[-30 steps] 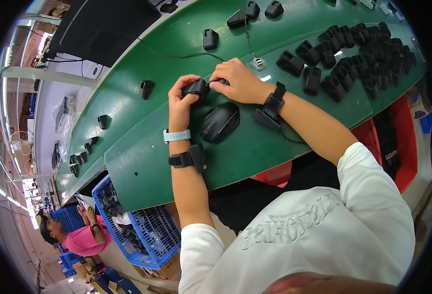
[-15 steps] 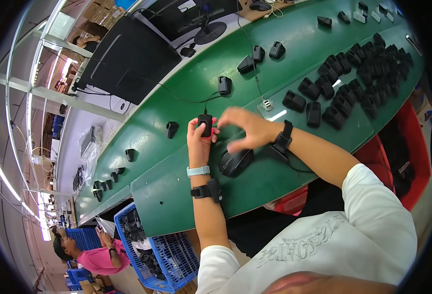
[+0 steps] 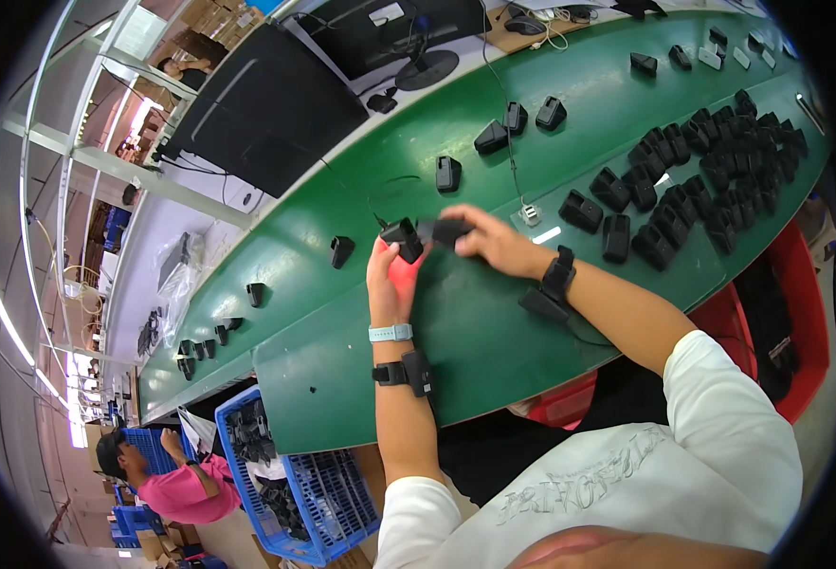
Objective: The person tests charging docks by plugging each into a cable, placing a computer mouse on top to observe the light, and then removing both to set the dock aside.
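Observation:
My left hand [image 3: 391, 280] is closed on a black block-shaped device [image 3: 403, 241] with a hollow on its upper side. A thin dark cable [image 3: 378, 220] reaches the device from the far side. Red light glows on my left palm beside it. Just to the right, my right hand [image 3: 496, 245] pinches a dark flat-looking black piece [image 3: 450, 231], which is blurred by motion. The piece is close to the device; whether they touch I cannot tell. Farther back, a single black wedge-shaped device [image 3: 447, 174] stands on the green table [image 3: 342, 379].
Many similar black devices [image 3: 683, 209] cluster at the right. A white multi-port plug [image 3: 530, 215] lies on a cable. Monitors [image 3: 266, 114] stand behind. Blue crates [image 3: 333, 498] hold black parts at the lower left, near a person in pink [image 3: 186, 488]. A red bin [image 3: 788, 332] stands right.
The larger black device that lay on the table by my right wrist is no longer there. My right hand, previously spread and empty, now grips a black piece. The view has shifted slightly.

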